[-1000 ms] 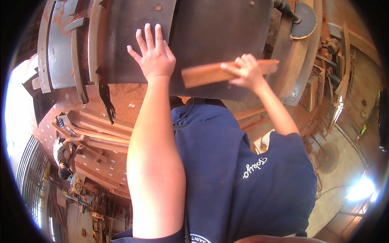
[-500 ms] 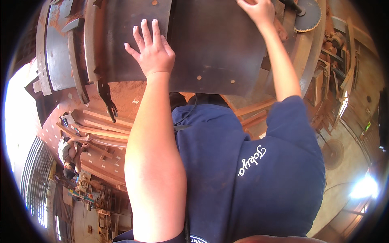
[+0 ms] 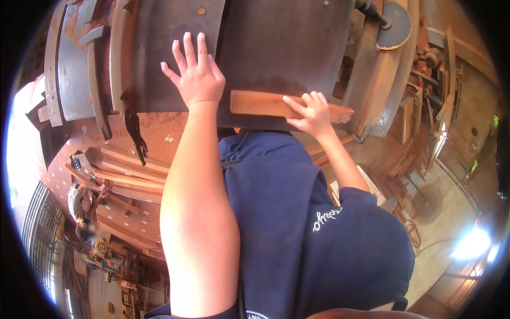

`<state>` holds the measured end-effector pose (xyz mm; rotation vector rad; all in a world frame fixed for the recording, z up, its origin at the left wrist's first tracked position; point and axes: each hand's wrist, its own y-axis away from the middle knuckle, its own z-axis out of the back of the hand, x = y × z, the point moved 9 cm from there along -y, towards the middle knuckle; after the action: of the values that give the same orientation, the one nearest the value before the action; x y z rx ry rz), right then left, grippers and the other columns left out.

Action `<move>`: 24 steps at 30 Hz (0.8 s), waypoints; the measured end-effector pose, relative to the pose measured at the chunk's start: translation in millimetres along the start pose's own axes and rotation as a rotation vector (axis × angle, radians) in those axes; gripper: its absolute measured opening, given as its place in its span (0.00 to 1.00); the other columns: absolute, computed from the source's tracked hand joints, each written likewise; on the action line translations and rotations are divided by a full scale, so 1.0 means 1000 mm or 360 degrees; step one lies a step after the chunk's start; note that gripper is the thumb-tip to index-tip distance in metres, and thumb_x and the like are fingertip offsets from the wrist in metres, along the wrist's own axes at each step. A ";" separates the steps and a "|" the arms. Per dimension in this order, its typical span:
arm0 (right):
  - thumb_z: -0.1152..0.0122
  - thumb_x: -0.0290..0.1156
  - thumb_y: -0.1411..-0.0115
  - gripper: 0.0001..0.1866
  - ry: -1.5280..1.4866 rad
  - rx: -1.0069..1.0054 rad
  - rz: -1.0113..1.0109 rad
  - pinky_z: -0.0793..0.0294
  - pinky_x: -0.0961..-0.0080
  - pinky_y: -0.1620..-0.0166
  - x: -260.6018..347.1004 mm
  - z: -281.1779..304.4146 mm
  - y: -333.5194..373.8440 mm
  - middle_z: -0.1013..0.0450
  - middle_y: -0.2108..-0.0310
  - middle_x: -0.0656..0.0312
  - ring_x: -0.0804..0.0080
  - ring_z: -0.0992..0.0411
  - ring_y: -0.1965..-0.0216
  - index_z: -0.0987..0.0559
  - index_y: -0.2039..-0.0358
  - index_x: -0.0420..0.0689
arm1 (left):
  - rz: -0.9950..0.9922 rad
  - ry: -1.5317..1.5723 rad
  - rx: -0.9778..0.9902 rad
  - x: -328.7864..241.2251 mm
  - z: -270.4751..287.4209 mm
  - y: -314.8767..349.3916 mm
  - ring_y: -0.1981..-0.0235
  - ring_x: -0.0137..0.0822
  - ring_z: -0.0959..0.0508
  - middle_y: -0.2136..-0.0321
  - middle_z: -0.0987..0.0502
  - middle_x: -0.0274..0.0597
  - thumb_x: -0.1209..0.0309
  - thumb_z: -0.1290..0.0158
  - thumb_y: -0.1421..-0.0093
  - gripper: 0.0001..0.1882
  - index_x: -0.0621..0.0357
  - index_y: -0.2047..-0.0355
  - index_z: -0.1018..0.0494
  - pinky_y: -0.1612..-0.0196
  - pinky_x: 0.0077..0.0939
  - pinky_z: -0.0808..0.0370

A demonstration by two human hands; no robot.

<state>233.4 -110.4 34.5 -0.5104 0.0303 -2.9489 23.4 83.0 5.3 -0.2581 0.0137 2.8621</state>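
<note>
My left hand (image 3: 200, 80) rests palm down with fingers spread on the dark metal machine table (image 3: 175, 53), just left of the seam that runs across it. My right hand (image 3: 312, 115) grips a reddish-brown wooden board (image 3: 257, 103) near its right part, thumb on the top side and fingers over the far side. The board lies crosswise over the near edge of the table's right half, its left end close to my left wrist. Whether it touches the metal all along, I cannot tell.
A round toothed saw blade (image 3: 394, 25) on a shaft stands at the far right. A curved wooden piece with a metal head (image 3: 96, 64) lies at the left. Long timber pieces (image 3: 133, 173) lie on the floor, where another person (image 3: 82, 204) crouches. Scrap wood (image 3: 406, 114) is heaped at right.
My right hand has come from the far right of the table toward my body, and the wooden board is now visible in it. My left hand stays nearly in place.
</note>
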 end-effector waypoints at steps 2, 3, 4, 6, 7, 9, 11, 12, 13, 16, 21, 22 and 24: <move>0.21 0.43 0.71 0.45 0.0086 -0.0038 -0.0020 0.31 0.65 0.63 -0.017 0.001 -0.015 0.37 0.72 0.66 0.65 0.35 0.68 0.18 0.43 0.69 | -0.0004 0.0010 0.0004 -0.002 0.001 0.000 0.25 0.44 0.50 0.27 0.44 0.34 0.64 0.58 0.30 0.28 0.40 0.30 0.39 0.30 0.70 0.58; 0.22 0.43 0.69 0.46 0.0148 -0.0138 -0.0008 0.31 0.65 0.64 -0.028 0.007 -0.029 0.36 0.71 0.66 0.64 0.34 0.68 0.20 0.41 0.69 | -0.0011 -0.0002 0.0018 -0.004 0.001 -0.001 0.25 0.44 0.51 0.27 0.44 0.34 0.63 0.58 0.30 0.28 0.40 0.30 0.39 0.30 0.70 0.58; 0.22 0.44 0.65 0.45 0.0201 -0.0151 -0.0050 0.31 0.66 0.64 -0.046 0.008 -0.046 0.35 0.70 0.66 0.64 0.33 0.68 0.21 0.39 0.69 | -0.0005 -0.0012 0.0026 -0.002 0.001 0.001 0.25 0.44 0.50 0.27 0.44 0.35 0.63 0.58 0.30 0.28 0.40 0.30 0.39 0.30 0.70 0.58; 0.23 0.42 0.55 0.36 0.0332 -0.0423 -0.0094 0.27 0.65 0.64 -0.083 0.019 -0.090 0.35 0.73 0.64 0.64 0.32 0.70 0.19 0.42 0.62 | 0.0003 -0.0038 0.0009 -0.001 -0.001 0.001 0.25 0.44 0.50 0.27 0.44 0.35 0.63 0.57 0.30 0.28 0.41 0.30 0.39 0.30 0.70 0.58; 0.24 0.47 0.54 0.36 0.0423 -0.0538 -0.0141 0.28 0.66 0.65 -0.111 0.020 -0.110 0.32 0.71 0.65 0.65 0.30 0.68 0.20 0.41 0.67 | -0.0010 -0.0031 -0.0008 -0.002 0.000 -0.002 0.25 0.44 0.50 0.27 0.44 0.35 0.63 0.57 0.30 0.28 0.41 0.30 0.39 0.30 0.69 0.58; 0.24 0.47 0.53 0.27 0.0491 -0.0722 -0.0217 0.26 0.65 0.64 -0.152 0.032 -0.154 0.30 0.74 0.64 0.62 0.28 0.70 0.15 0.49 0.62 | -0.0031 -0.0017 -0.0023 -0.002 0.001 -0.001 0.25 0.44 0.50 0.27 0.44 0.35 0.63 0.57 0.31 0.28 0.41 0.30 0.39 0.30 0.69 0.58; 0.25 0.45 0.53 0.33 0.0354 -0.0713 -0.0387 0.23 0.59 0.55 -0.160 0.054 -0.191 0.24 0.67 0.51 0.51 0.25 0.62 0.18 0.44 0.56 | -0.0034 -0.0008 -0.0030 -0.002 0.001 -0.001 0.25 0.44 0.50 0.27 0.44 0.35 0.63 0.58 0.31 0.28 0.41 0.30 0.39 0.30 0.69 0.58; 0.25 0.45 0.53 0.32 0.0431 -0.0867 -0.0271 0.23 0.59 0.54 -0.161 0.058 -0.195 0.23 0.67 0.50 0.52 0.24 0.62 0.17 0.45 0.55 | -0.0035 0.0001 -0.0037 -0.003 0.002 -0.002 0.25 0.44 0.50 0.27 0.44 0.35 0.63 0.58 0.31 0.28 0.41 0.30 0.40 0.30 0.69 0.59; 0.24 0.45 0.53 0.32 0.0409 -0.0892 -0.0300 0.22 0.60 0.54 -0.167 0.057 -0.195 0.23 0.67 0.50 0.52 0.24 0.62 0.17 0.45 0.55 | -0.0046 -0.0006 -0.0045 -0.004 0.002 -0.003 0.25 0.44 0.50 0.27 0.44 0.35 0.63 0.58 0.31 0.28 0.41 0.30 0.40 0.30 0.68 0.58; 0.24 0.46 0.53 0.32 0.0323 -0.0796 -0.0405 0.22 0.60 0.55 -0.158 0.054 -0.179 0.23 0.66 0.50 0.52 0.24 0.62 0.17 0.45 0.54 | -0.0045 -0.0012 -0.0052 -0.004 0.002 -0.003 0.25 0.44 0.48 0.27 0.44 0.35 0.63 0.58 0.31 0.28 0.41 0.30 0.40 0.30 0.69 0.58; 0.22 0.45 0.57 0.28 0.0120 -0.0558 -0.0183 0.31 0.66 0.66 -0.078 0.016 -0.099 0.33 0.76 0.65 0.65 0.32 0.72 0.14 0.52 0.61 | -0.0034 -0.0001 -0.0072 -0.002 0.001 -0.004 0.25 0.44 0.49 0.27 0.43 0.35 0.62 0.58 0.30 0.28 0.41 0.30 0.39 0.30 0.70 0.58; 0.22 0.44 0.58 0.30 0.0064 -0.0496 -0.0155 0.32 0.66 0.65 -0.057 0.011 -0.074 0.35 0.75 0.67 0.67 0.34 0.72 0.15 0.49 0.63 | -0.0037 0.0015 -0.0076 -0.003 0.001 -0.004 0.25 0.44 0.49 0.27 0.43 0.35 0.62 0.58 0.30 0.28 0.41 0.30 0.39 0.30 0.70 0.58; 0.22 0.43 0.64 0.36 -0.0054 -0.0302 -0.0112 0.33 0.67 0.65 -0.022 0.003 -0.037 0.37 0.74 0.67 0.67 0.35 0.71 0.15 0.48 0.64 | -0.0022 0.0008 -0.0060 0.001 0.002 0.003 0.25 0.44 0.49 0.27 0.43 0.35 0.62 0.58 0.30 0.28 0.40 0.30 0.39 0.30 0.70 0.58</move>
<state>249.2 -70.1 32.0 -0.5981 0.2967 -3.0216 21.5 80.4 6.8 -0.2715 -0.0410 2.8504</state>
